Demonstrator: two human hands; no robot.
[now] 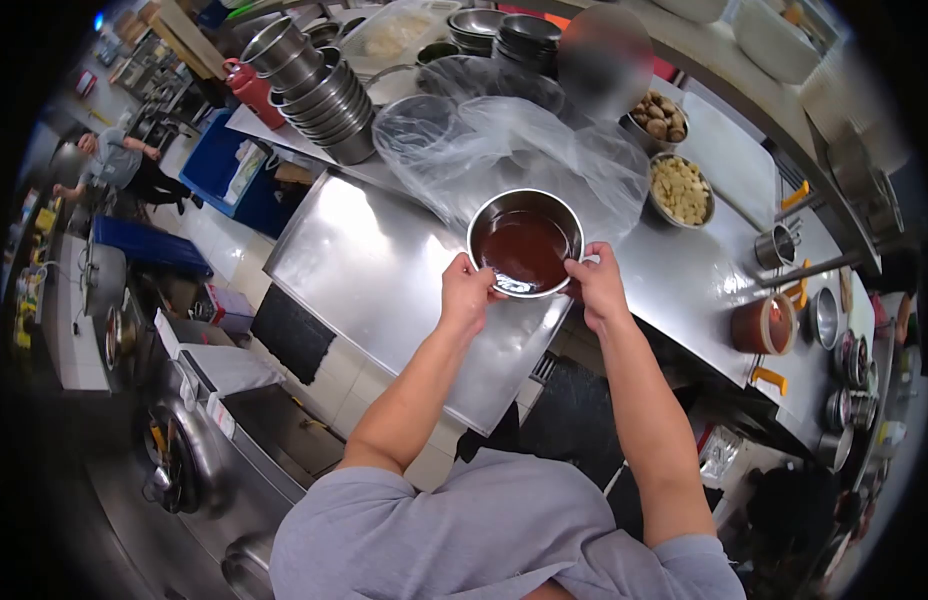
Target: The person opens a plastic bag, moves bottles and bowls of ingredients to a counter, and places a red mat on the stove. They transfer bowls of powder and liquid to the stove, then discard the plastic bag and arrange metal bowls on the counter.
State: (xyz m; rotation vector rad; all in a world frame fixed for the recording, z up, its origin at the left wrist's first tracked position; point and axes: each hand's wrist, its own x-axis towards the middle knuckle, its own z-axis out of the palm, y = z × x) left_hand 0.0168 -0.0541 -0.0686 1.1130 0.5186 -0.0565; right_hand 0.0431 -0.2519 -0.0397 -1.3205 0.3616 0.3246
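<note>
While facing the steel counter [359, 265], holds up a metal pot [524, 202] of dark red-brown liquid [524, 250] (filled to below the rim). Grips its near left side with the left hand [468, 289], and its near right side with the right hand [599, 285]. Has it above the counter, just before the crumpled clear plastic [524, 145]. Can see, further right on this surface, a bowl [684, 225] of pale cut pieces [681, 190].

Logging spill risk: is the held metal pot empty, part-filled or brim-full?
Part-filled: reddish-brown liquid covers the metal pot's inside, with bare inner wall showing above it. Exact depth: cannot tell.
</note>
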